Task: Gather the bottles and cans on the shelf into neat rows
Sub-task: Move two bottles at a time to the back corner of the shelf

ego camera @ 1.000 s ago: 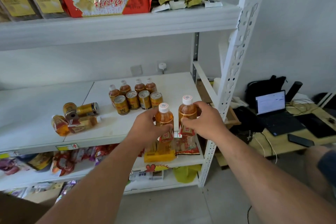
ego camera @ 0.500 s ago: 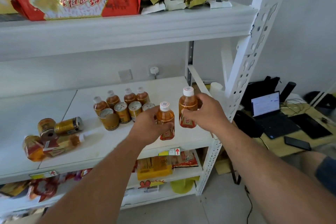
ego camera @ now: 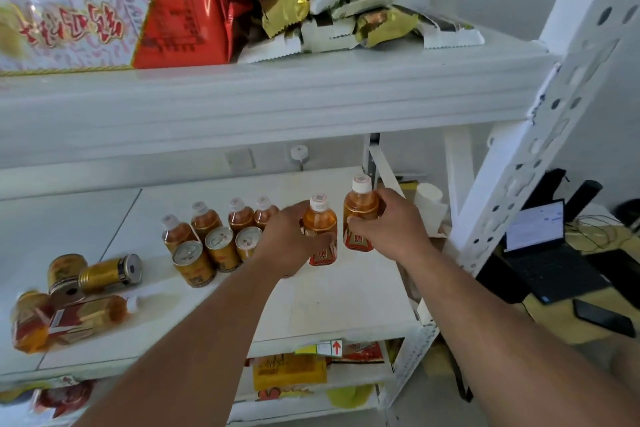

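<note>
My left hand (ego camera: 287, 241) grips an amber tea bottle (ego camera: 320, 229) with a white cap, held upright just over the white shelf (ego camera: 346, 298). My right hand (ego camera: 389, 227) grips a second tea bottle (ego camera: 360, 215) right beside it. To their left stands a back row of upright tea bottles (ego camera: 221, 218) with a row of gold cans (ego camera: 218, 248) in front; my left hand hides the rows' right end. At the shelf's left end lie toppled gold cans (ego camera: 104, 274) and tipped tea bottles (ego camera: 69, 319).
The upper shelf (ego camera: 277, 100) hangs low overhead, loaded with red snack bags (ego camera: 121, 21) and wrapped packets. A white perforated upright (ego camera: 540, 135) stands at the right. Beyond it a desk holds a laptop (ego camera: 540, 246) and a phone. Snack packs fill the lower shelf.
Both hands have carried their bottles from the shelf's front edge inward and back, toward the right end of the standing rows. The view has moved closer to the shelf.
</note>
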{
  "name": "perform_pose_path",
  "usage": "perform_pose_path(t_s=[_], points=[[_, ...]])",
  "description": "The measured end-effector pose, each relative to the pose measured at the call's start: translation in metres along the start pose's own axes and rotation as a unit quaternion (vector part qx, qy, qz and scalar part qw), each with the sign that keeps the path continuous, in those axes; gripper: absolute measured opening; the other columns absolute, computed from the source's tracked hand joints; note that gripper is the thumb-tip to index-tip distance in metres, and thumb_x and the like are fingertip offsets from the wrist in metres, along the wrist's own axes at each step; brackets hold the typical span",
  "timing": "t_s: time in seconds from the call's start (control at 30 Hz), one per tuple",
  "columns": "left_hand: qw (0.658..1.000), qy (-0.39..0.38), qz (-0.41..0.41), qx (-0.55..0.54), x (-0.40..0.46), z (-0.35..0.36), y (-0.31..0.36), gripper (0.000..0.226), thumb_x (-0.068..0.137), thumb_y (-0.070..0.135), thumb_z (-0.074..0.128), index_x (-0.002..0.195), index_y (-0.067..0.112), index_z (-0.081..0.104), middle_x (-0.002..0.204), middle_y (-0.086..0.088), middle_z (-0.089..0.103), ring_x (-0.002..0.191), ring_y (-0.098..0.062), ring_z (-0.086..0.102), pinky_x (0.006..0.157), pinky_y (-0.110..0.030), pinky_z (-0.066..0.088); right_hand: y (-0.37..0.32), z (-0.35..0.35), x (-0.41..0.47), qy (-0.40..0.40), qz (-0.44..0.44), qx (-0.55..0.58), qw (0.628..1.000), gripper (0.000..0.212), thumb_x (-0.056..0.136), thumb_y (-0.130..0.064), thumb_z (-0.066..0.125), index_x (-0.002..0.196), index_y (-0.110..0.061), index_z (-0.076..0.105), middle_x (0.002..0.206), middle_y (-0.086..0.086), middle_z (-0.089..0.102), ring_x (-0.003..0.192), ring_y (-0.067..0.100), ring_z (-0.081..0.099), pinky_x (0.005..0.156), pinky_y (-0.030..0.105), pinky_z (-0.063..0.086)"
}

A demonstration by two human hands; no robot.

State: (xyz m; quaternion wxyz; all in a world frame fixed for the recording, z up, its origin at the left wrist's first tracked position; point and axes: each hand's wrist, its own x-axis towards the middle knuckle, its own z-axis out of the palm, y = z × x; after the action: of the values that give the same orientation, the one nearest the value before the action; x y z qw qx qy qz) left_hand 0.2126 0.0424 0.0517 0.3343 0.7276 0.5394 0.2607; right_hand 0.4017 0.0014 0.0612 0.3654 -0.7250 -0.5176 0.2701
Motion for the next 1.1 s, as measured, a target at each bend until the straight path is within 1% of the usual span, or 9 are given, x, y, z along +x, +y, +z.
perform_pose_path(t_s=[0.27,0.5,0.6,0.7,0.83,0.9,0.97,1.03,1.1], points=[[1.0,0.013,-0.013,0.0,0.057,0.003,-0.003,0.051,0.076,0.027,0.081,0.123,0.029,0.062,0.11,0.011,0.067,0.101,-0.011,0.064,0.084,-0.027,0.05,0.0,0.018,0.044,0.016,0.028,0.017,0.999,0.056,0.078,-0.036,0.082,0.128,-0.026,0.058,0.121,-0.004,0.066,0.109,0.019,0.064,0.096,0.045,0.056],[0.999,0.003,-0.007,0.038,0.103,0.008,-0.016,0.05,0.078,0.028,0.079,0.124,0.027,0.061,0.115,0.004,0.068,0.102,-0.019,0.066,0.091,-0.042,0.055,0.004,0.035,0.08,0.036,0.045,-0.013,0.998,0.051,0.079,-0.039,0.08,0.123,-0.025,0.06,0.115,-0.002,0.068,0.101,0.021,0.065,0.089,0.045,0.059],[0.999,0.005,-0.016,0.036,0.117,0.011,-0.025,0.05,0.077,0.03,0.078,0.124,0.029,0.06,0.113,0.007,0.067,0.1,-0.017,0.065,0.084,-0.035,0.055,0.011,0.043,0.095,0.048,0.051,-0.055,0.996,0.048,0.08,-0.046,0.077,0.118,-0.024,0.059,0.109,-0.001,0.068,0.099,0.023,0.065,0.088,0.047,0.058],[1.0,0.001,-0.022,0.022,0.131,0.016,-0.034,0.046,0.077,0.026,0.079,0.12,0.026,0.062,0.11,0.006,0.067,0.098,-0.016,0.065,0.077,-0.026,0.05,0.021,0.055,0.113,0.043,0.063,-0.054,0.996,0.047,0.078,-0.05,0.077,0.112,-0.026,0.058,0.101,-0.002,0.068,0.09,0.022,0.066,0.08,0.04,0.057],[0.999,-0.012,-0.039,0.003,0.148,0.028,-0.036,0.03,0.081,0.021,0.079,0.103,0.029,0.06,0.102,0.006,0.063,0.097,-0.014,0.062,0.073,-0.021,0.043,0.059,0.083,0.158,0.024,0.06,-0.021,0.998,0.05,0.055,-0.056,0.068,0.093,-0.024,0.063,0.079,-0.002,0.071,0.071,0.019,0.071,0.065,0.043,0.063],[0.999,-0.016,-0.032,-0.007,0.157,0.036,-0.037,0.029,0.082,0.016,0.077,0.097,0.03,0.056,0.098,0.008,0.06,0.095,-0.012,0.059,0.072,-0.018,0.043,0.078,0.095,0.179,0.013,0.065,-0.01,0.998,0.051,0.052,-0.054,0.067,0.093,-0.023,0.065,0.08,0.0,0.073,0.072,0.021,0.073,0.067,0.044,0.063],[0.999,-0.018,-0.029,-0.011,0.164,0.044,-0.039,0.028,0.084,0.009,0.074,0.092,0.028,0.055,0.091,0.01,0.057,0.088,-0.007,0.055,0.059,-0.004,0.039,0.084,0.1,0.188,0.022,0.056,-0.016,0.998,0.054,0.048,-0.054,0.062,0.091,-0.02,0.065,0.076,0.002,0.072,0.07,0.023,0.072,0.066,0.046,0.063],[0.999,-0.016,-0.032,-0.008,0.171,0.049,-0.043,0.029,0.083,0.007,0.073,0.087,0.028,0.053,0.088,0.011,0.056,0.085,-0.006,0.054,0.052,-0.004,0.036,0.096,0.107,0.2,0.019,0.045,-0.016,0.999,0.053,0.046,-0.052,0.056,0.086,-0.018,0.063,0.073,0.002,0.07,0.068,0.024,0.071,0.065,0.047,0.062],[0.999,-0.009,-0.039,-0.008,0.176,0.053,-0.048,0.03,0.083,0.008,0.073,0.083,0.03,0.052,0.089,0.01,0.058,0.082,-0.005,0.055,0.052,-0.005,0.035,0.1,0.109,0.207,0.021,0.04,-0.005,0.999,0.049,0.048,-0.05,0.058,0.085,-0.019,0.062,0.073,0.001,0.07,0.069,0.024,0.071,0.066,0.049,0.062]])
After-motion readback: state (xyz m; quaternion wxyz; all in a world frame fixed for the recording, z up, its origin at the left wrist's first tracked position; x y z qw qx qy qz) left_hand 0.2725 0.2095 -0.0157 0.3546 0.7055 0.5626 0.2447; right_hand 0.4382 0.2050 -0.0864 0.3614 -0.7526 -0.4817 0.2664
